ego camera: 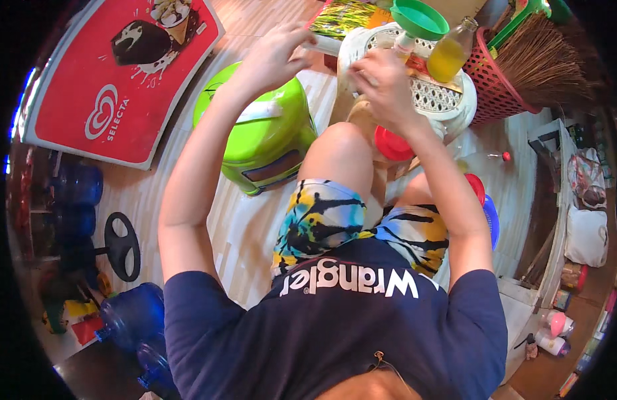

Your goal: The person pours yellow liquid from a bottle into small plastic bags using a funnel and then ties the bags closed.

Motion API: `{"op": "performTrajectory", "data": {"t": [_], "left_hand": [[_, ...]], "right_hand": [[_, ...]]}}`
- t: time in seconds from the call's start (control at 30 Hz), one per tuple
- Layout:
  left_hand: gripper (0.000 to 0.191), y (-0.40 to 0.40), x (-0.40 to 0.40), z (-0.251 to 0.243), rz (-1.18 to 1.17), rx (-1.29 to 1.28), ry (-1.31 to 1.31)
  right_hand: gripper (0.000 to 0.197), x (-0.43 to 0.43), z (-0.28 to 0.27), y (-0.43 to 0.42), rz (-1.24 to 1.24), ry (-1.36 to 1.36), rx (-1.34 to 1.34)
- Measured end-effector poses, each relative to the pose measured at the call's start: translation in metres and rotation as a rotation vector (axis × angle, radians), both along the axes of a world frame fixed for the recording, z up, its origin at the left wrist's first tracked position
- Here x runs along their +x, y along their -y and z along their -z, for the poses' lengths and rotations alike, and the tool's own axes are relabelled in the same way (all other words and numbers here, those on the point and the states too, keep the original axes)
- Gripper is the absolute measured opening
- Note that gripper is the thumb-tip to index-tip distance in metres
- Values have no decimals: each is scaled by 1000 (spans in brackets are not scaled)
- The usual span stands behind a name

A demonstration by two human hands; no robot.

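Note:
My left hand is raised above the lime-green plastic stool, its fingers curled apart and no object visible in them. Over the near side of a white woven-pattern stool is my right hand, fingers bent; whether something thin is between them cannot be told. Just beyond it, a green funnel sits on a container partly hidden behind the hand. A glass bottle of yellow liquid stands right of the funnel. A red lid shows below my right wrist.
A pink perforated basket beside the white stool holds a stick broom. A bottle with a red cap lies on the floor at the right. A red ice cream sign fills the upper left. Blue water jugs are at the lower left.

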State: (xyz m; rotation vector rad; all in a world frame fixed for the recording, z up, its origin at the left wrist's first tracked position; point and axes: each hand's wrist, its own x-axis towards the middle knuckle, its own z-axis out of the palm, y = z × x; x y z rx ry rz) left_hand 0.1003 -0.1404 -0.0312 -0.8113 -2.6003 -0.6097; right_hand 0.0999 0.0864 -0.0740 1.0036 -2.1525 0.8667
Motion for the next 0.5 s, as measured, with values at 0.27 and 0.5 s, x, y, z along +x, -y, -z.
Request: {"op": "performTrajectory", "data": {"t": [0.27, 0.5], "left_hand": [[38, 76, 32, 66, -199, -102, 332], [46, 53, 35, 99, -440, -155, 205]], "right_hand": [[16, -39, 59, 122, -24, 387, 488], [15, -40, 77, 142, -144, 316, 447]]}}
